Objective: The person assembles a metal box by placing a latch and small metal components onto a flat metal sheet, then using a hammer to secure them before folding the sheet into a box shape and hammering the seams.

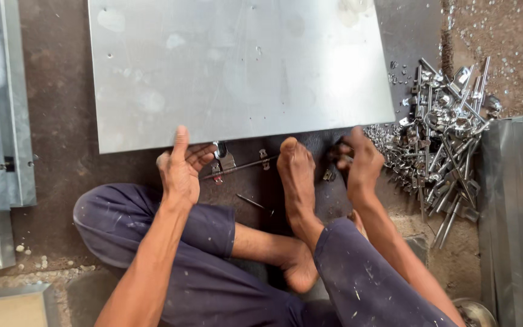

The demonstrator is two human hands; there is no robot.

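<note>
At far left we see stacked grey metal channels (1,103). Our left hand (180,166) grips the near edge of the large metal sheet (237,66), thumb on top. Below that edge lies a thin rod with brackets (240,166), beside our bare foot (298,181). Our right hand (361,163) pinches a small fitting (345,158); right of the sheet lies a heap of metal hardware (446,121).

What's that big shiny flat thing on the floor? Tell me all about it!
It's a large metal sheet, flat, grey and silvery, with dull smudges and a few tiny holes. It lies on the dark floor, its top running out of view. The left hand grips its near edge, thumb on top. A bare foot reaches that edge too.
</note>
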